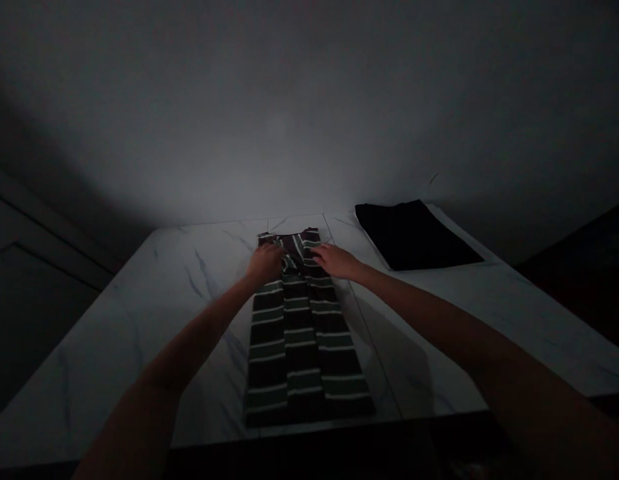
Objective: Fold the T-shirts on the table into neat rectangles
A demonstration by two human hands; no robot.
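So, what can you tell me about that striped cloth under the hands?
The striped garment is dark fabric with pale bands, lying flat in a long strip on a white marble table. Its far end looks bunched and uneven. The left hand rests on that end, and the right hand touches its edge.

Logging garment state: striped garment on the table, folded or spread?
Folded lengthwise, it appears: the striped garment on the marble table forms a narrow strip, its stripes breaking along a centre line.
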